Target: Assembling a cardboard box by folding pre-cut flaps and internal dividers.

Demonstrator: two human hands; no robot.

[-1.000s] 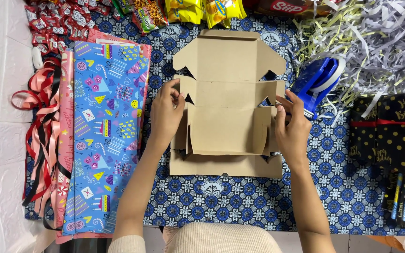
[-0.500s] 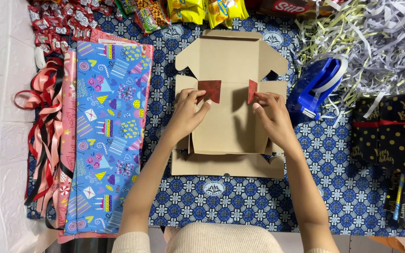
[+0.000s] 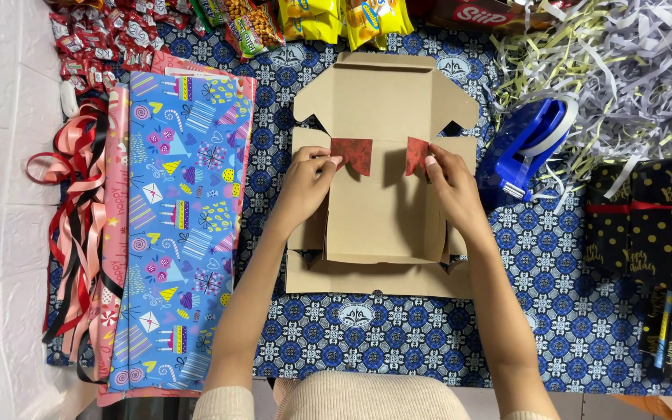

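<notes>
At the middle of the head view, on a blue patterned tablecloth (image 3: 398,342), lies one flat brown cardboard box (image 3: 379,210), partly folded, its lid flap open toward the far edge of the table. Both forearms reach up from the bottom of the picture, converging on the box's upper part. The left hand (image 3: 305,187) is palm down, wrist bent slightly inward, with thumb and forefinger pinched on the outer edge of a small dark red flap (image 3: 353,154). The right hand (image 3: 449,187) mirrors it, fingers closed around the outer side of a second red flap (image 3: 415,154), which looks narrower because it is turned partly on edge. So there are two red flaps, one per hand, set just apart from each other across the box's middle fold.

Left of the box lie sheets of gift wrap (image 3: 184,225) in blue with party motifs, with a pink sheet showing under them; their exact number cannot be told. Beside these trails a bundle of red, pink and black ribbons (image 3: 75,233). One blue tape dispenser (image 3: 526,144) stands just right of the box. Beyond it spreads a heap of shredded paper (image 3: 624,70). Black gift bags with gold dots (image 3: 655,225) sit at the right edge, and snack packets (image 3: 305,19) line the far side.
</notes>
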